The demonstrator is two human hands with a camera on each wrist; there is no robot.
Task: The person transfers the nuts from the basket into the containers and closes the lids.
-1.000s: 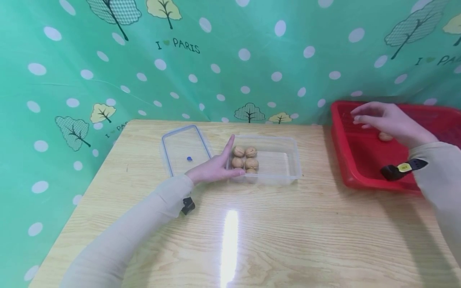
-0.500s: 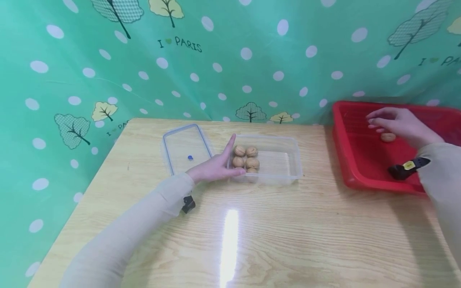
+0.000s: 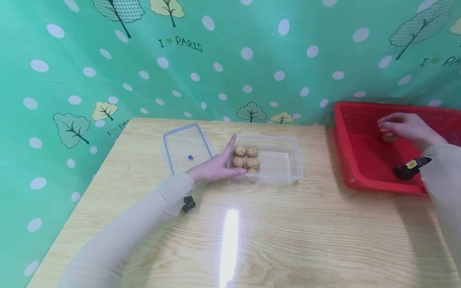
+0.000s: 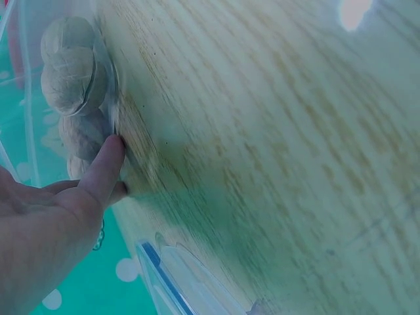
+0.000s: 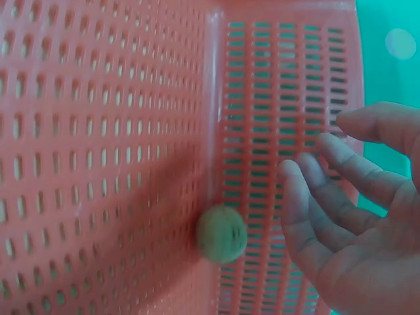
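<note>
My left hand (image 3: 217,164) rests against the left end of a clear plastic container (image 3: 297,160), thumb along the front wall and forefinger at the back corner. Several walnuts (image 3: 252,163) sit grouped in the container's left half; the left wrist view shows some of these walnuts (image 4: 71,80) through the wall beside my fingers. On the right, my right hand (image 3: 407,127) hovers inside a red plastic basket (image 3: 363,178), fingers loosely bent and holding nothing. One walnut (image 5: 222,235) lies below them, apart from the fingertips, by the basket's slotted side.
A clear lid (image 3: 180,146) with a blue seal lies left of the container, partly behind my left hand. The wooden table (image 3: 288,236) carries everything, with a green patterned cloth (image 3: 201,72) behind it. A bright light reflection (image 3: 229,244) crosses the tabletop.
My right hand has moved right and slightly down within the basket, now partly covering the walnut in the head view. The left hand and container have stayed in place.
</note>
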